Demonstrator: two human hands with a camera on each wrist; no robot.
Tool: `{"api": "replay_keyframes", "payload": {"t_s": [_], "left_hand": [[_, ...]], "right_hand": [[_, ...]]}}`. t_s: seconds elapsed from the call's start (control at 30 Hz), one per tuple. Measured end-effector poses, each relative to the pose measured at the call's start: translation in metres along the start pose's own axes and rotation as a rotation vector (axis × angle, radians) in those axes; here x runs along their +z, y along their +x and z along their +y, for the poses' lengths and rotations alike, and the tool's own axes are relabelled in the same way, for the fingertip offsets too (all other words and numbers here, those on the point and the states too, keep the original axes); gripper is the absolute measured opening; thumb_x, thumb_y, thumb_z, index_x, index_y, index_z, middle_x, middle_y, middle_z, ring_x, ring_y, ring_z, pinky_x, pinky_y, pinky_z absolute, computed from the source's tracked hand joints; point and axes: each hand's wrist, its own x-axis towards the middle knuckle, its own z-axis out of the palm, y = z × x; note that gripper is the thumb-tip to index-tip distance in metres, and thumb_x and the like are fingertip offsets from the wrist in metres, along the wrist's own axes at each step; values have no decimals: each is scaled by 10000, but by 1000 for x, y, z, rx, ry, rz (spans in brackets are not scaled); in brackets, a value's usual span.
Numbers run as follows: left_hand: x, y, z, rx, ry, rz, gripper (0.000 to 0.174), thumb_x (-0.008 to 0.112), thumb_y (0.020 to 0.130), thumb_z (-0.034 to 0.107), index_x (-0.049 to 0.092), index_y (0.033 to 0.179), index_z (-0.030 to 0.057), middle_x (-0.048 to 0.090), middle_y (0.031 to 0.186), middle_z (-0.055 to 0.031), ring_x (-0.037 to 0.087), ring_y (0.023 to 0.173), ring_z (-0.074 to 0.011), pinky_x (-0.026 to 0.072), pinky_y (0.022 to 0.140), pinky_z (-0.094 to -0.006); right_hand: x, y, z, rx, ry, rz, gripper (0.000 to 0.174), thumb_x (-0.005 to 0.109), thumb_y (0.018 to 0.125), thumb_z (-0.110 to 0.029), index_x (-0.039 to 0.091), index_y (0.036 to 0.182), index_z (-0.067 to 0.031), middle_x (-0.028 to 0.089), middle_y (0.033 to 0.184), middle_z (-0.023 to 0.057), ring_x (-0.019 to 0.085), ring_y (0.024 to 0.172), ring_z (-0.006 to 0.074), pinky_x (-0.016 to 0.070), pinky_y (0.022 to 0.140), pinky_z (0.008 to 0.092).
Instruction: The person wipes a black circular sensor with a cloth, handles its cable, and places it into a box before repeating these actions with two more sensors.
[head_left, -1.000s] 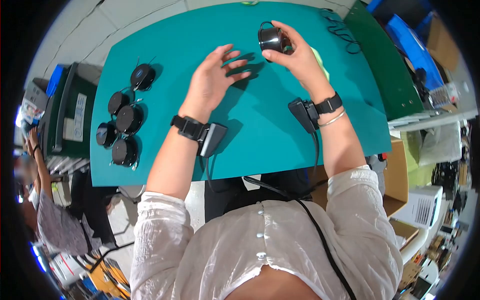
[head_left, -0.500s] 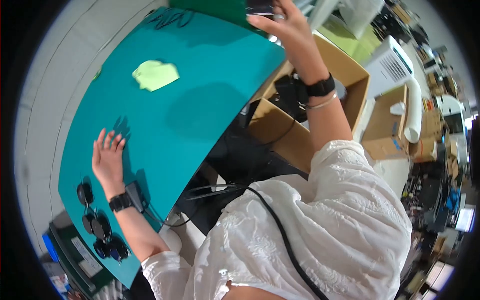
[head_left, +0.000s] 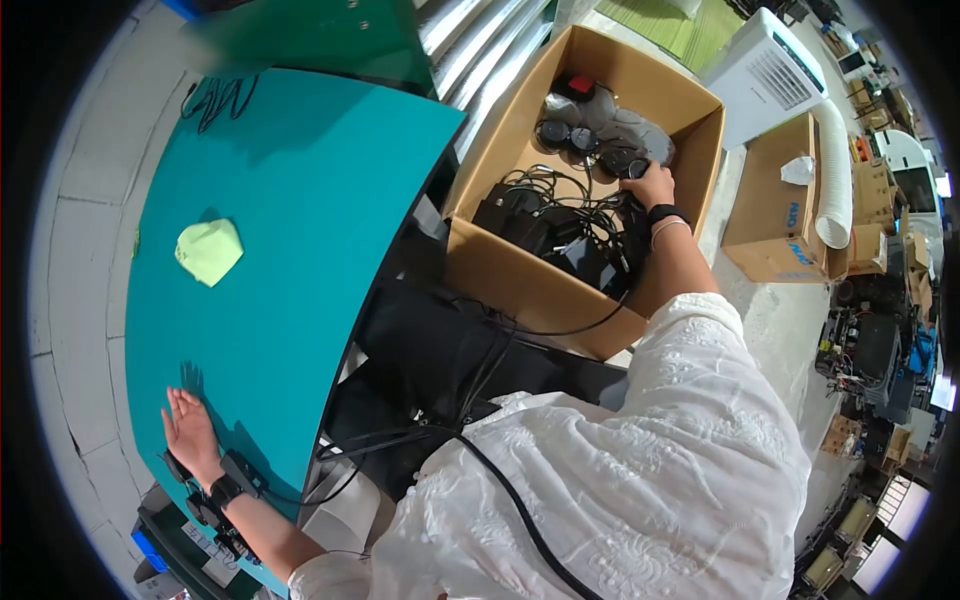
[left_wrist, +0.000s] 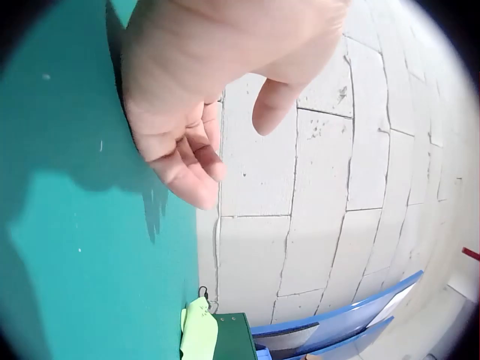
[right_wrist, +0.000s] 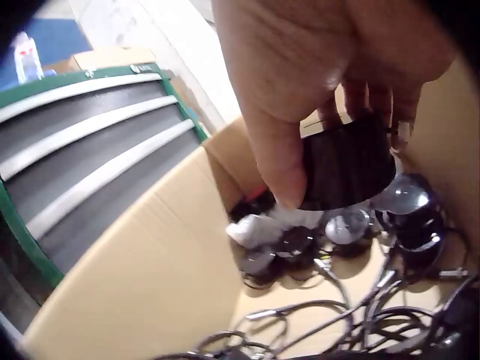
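Observation:
My right hand [head_left: 655, 185] is inside an open cardboard box [head_left: 530, 275]. Thumb and fingers grip a black round cylinder-shaped device [right_wrist: 349, 165], seen large in the right wrist view above the box's contents. Below it lie more round black devices [head_left: 568, 138], some with clear domes or plastic wrap, and a tangle of black cables [head_left: 590, 210]. My left hand [head_left: 192, 437] holds nothing, its fingers loosely bent over the teal table [head_left: 280, 200]. Several black round devices [head_left: 205, 510] lie by the left wrist, partly hidden by it.
A pale green cloth [head_left: 210, 252] lies on the table, and a black cable [head_left: 215, 100] near its far end. A green metal cabinet [head_left: 320, 45] stands beyond. Right of the box are another carton [head_left: 775, 215] and a white appliance [head_left: 770, 75] with a hose.
The right hand has carried the black round device from above the table, rightward and down into the box. The head view has turned right. The left hand stays over the table.

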Motion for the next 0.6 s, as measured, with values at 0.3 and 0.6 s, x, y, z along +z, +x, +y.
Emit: {"api": "replay_keyframes", "payload": {"t_s": [0.3,0.6], "left_hand": [[22,-51,4,71,221,95,421,484,979,175,404,1332,-39,530,1161,-143,492,1041,-269,417,917,-390],[27,-101,52,243,283,263,408,480,970,164,440,1304,-67,547,1205,-190,510,1095,-297,420,958,-408]], "right_hand": [[46,58,21,142,20,-7,827,833,630,-299,446,1315,-45,469,1292,199,460,1208,363,423,1012,410],[88,91,-2,-16,30,21,777,849,637,-248,452,1280,-64,471,1278,165,456,1198,352,439,983,417]]}}
